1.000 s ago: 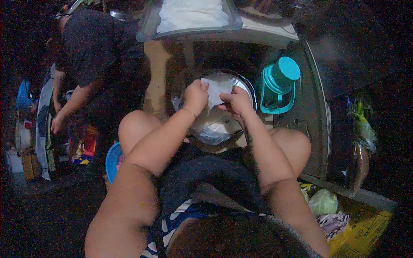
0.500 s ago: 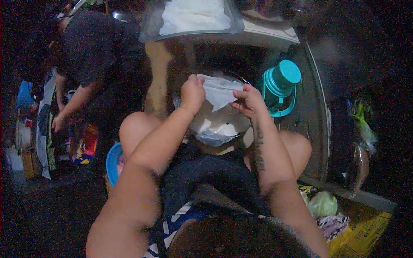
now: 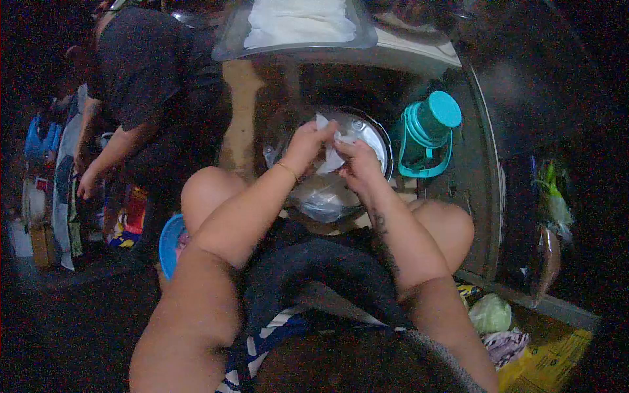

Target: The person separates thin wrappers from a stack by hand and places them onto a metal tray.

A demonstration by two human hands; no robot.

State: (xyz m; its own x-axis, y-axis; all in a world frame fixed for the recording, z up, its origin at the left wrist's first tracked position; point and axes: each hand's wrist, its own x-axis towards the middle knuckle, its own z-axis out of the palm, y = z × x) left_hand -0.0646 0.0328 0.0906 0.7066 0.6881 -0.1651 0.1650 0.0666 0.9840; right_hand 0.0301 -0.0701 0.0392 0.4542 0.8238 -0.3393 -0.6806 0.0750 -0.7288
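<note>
In front of my knees, my left hand [image 3: 308, 147] and my right hand [image 3: 362, 164] are close together, fingers closed on a thin white sheet [image 3: 333, 160]. The sheet is bunched between them, one corner sticking up past my left fingers. Whether it is cloth, paper or a food wrapper I cannot make out. Below lies clear plastic [image 3: 324, 202], set in or over a round metal vessel [image 3: 373, 134] with a shiny inside. My forearms and hands hide part of that vessel.
A tray [image 3: 295, 48] holding stacked white sheets stands ahead. To the right is a teal bucket [image 3: 426, 137] with a cup-shaped top. A blue basin [image 3: 170, 245] sits by my left knee. A cabbage [image 3: 490, 314] lies lower right. Another person [image 3: 141, 72] bends at the left.
The white sheet was stretched out between my hands and is now bunched. My hands have come together and slightly down, uncovering more of the metal vessel.
</note>
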